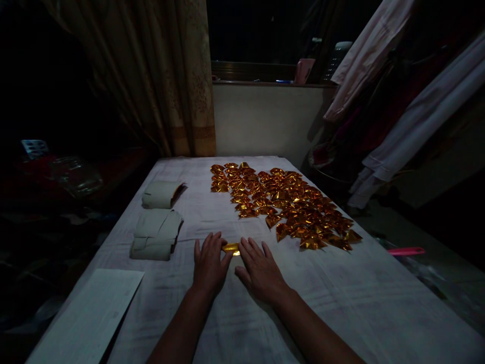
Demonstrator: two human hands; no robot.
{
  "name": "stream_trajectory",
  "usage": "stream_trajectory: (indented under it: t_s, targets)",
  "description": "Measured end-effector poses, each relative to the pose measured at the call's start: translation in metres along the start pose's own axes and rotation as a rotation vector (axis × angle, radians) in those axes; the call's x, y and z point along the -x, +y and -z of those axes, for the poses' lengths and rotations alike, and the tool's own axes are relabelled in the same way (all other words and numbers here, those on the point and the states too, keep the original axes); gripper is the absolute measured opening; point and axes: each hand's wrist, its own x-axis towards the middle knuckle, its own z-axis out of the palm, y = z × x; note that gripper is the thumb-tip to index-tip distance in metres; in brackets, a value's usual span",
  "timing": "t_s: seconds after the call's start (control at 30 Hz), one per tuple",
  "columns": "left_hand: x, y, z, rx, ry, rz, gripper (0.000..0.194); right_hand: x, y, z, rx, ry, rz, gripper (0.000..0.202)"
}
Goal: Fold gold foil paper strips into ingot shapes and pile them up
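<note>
On the pale cloth between my hands lies a narrow folded strip of shiny gold foil paper (231,248). My left hand (209,260) grips its left end between thumb and index finger, the other fingers spread forward. From the right, my right hand (261,270) holds the other end down under its fingertips, with its thumb lying apart on the cloth. The fingers partly cover both ends of the strip. Ahead and to the right, many folded gold foil pieces (280,197) are spread in a broad patch.
Two curved stacks of greyish paper, the farther stack (159,194) and the nearer stack (155,232), rest at the left. A flat white sheet (91,313) lies at the near left edge. Beyond the cloth-covered table (341,313) are a curtain (182,76), a windowsill and hanging clothes (417,111).
</note>
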Motion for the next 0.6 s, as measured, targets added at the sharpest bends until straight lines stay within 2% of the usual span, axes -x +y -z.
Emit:
stream_trajectory:
  t_s: [0.27, 0.43, 0.6]
  targets:
    - [0.000, -0.002, -0.003, 0.017, 0.011, 0.001, 0.019, 0.001, 0.008, 0.004, 0.077, 0.009, -0.084, 0.059]
    - [0.000, -0.003, -0.005, 0.016, 0.062, 0.007, 0.019, -0.001, 0.010, -0.001, 0.083, 0.132, -0.079, 0.051]
    - [0.001, -0.006, -0.005, 0.057, 0.077, -0.008, 0.017, -0.016, 0.012, 0.001, 0.034, 0.228, -0.067, 0.038]
